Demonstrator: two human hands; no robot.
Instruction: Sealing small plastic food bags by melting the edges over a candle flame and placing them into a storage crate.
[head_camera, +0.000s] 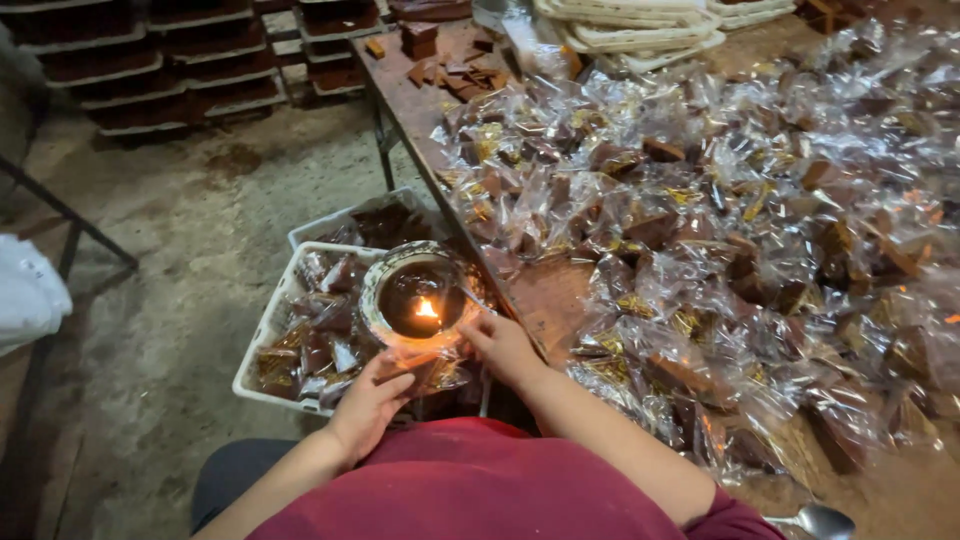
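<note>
Both hands at flame bowl (418, 297)
Left hand (368, 402) and right hand (500, 345) pinch one packet (432, 372) (clear wrap) beside the flame (426, 309), above the tray (262, 340)

Both hands, left hand (368, 400) and right hand (500, 345), hold a packet (432, 372) by the flame bowl (418, 297).
</note>
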